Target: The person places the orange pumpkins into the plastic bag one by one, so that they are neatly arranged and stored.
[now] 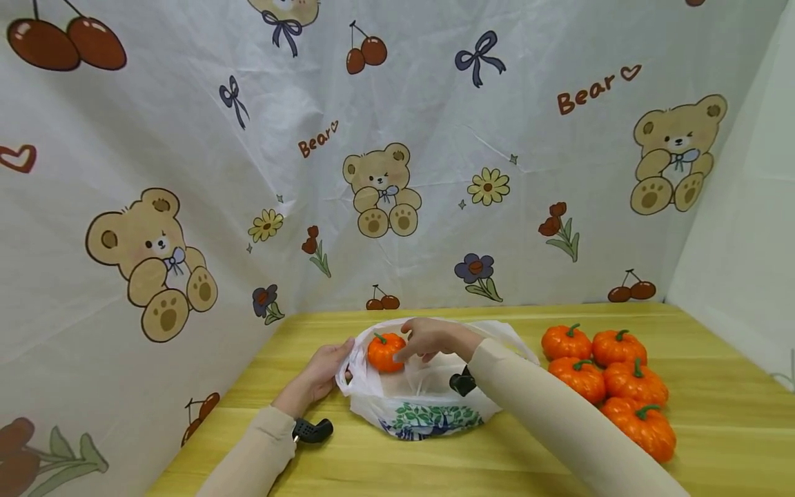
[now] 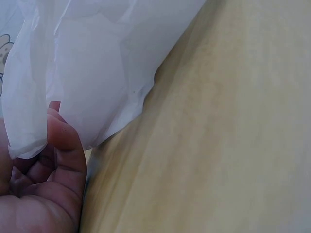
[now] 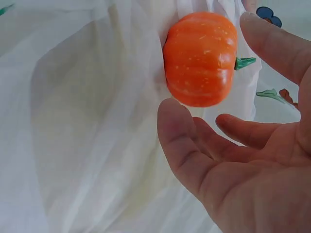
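Note:
A white plastic bag [image 1: 428, 407] with a green tree print lies on the table, its mouth spread upward. My left hand [image 1: 324, 369] grips the bag's left rim; in the left wrist view a fold of plastic [image 2: 29, 97] runs between thumb and curled fingers. Inside the bag, at its left end, sits a small orange pumpkin [image 1: 386, 353] with a green stem. My right hand [image 1: 435, 337] is over the bag mouth beside this pumpkin. In the right wrist view its thumb and fingers are spread apart around the pumpkin [image 3: 201, 58], fingertips right at its skin.
Several more orange pumpkins [image 1: 636, 383] stand grouped on the wooden table [image 1: 522, 455] to the right of the bag. A bear-print cloth [image 1: 428, 124] hangs behind and along the left, and a plain white panel [image 1: 739, 241] borders the right side.

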The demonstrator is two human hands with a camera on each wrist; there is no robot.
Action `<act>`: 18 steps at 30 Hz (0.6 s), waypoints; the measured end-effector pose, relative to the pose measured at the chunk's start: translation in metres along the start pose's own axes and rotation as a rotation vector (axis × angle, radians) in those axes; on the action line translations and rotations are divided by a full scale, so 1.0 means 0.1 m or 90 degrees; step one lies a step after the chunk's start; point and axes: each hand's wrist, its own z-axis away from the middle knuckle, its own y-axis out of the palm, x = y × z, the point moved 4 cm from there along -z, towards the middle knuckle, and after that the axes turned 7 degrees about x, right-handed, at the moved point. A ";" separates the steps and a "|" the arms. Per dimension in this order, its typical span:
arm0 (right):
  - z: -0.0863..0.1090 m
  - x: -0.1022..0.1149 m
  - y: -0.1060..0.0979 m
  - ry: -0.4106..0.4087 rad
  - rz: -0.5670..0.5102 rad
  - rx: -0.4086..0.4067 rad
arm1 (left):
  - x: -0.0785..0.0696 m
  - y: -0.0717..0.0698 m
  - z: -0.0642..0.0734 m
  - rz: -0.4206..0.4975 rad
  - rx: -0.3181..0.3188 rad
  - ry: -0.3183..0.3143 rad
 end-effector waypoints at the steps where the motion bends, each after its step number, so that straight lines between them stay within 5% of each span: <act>1: 0.03 -0.02 -0.02 -0.002 0.002 0.003 | -0.01 0.00 0.00 0.000 -0.002 0.001; 18: 0.69 -0.22 -0.39 -0.061 0.048 0.047 | -0.04 0.00 -0.02 -0.012 -0.009 -0.010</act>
